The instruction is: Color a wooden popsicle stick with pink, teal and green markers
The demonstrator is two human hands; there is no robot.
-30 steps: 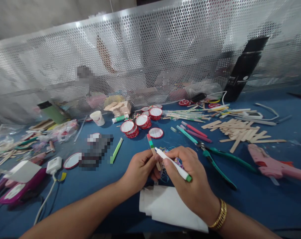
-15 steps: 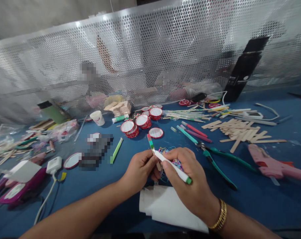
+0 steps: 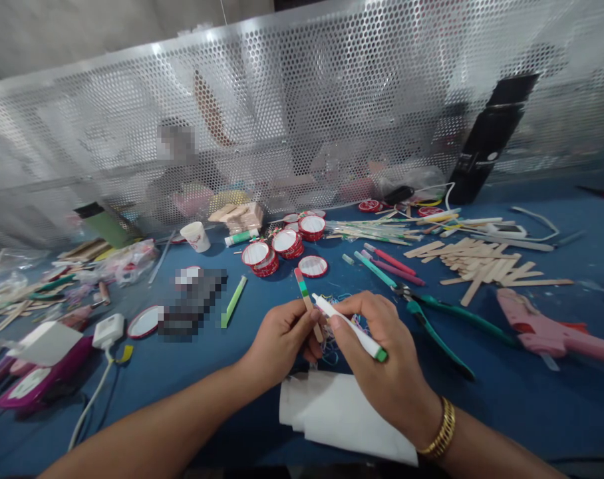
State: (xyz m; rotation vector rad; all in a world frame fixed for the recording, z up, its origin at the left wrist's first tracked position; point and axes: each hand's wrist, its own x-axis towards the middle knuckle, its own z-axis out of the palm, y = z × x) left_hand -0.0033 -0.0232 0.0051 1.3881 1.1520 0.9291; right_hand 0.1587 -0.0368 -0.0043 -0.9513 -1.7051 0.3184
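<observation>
Pinched between the thumb and fingers of my left hand [image 3: 282,336] is a wooden craft stick [image 3: 303,290]. Its upper end carries bands of red and green; the lower part is bare wood. My right hand [image 3: 382,339] grips a white marker [image 3: 352,326] with a green end, its tip pointing up and left, just right of the stick and apart from it. Below both hands lies a folded white paper [image 3: 352,416]. Behind the fingers, partly hidden, is a tangle of colourful strings [image 3: 339,342].
Red-rimmed round tins [image 3: 287,243] stand ahead, near a paper cup [image 3: 196,237]. Right of my hands lie teal-handled pliers [image 3: 436,326], loose craft sticks [image 3: 481,259], several markers [image 3: 392,258] and a pink glue gun [image 3: 536,326]. A perforated metal screen [image 3: 306,113] borders the back.
The marker's tip has come off the stick and shifted slightly right with my right hand. My left hand keeps the stick in nearly the same place.
</observation>
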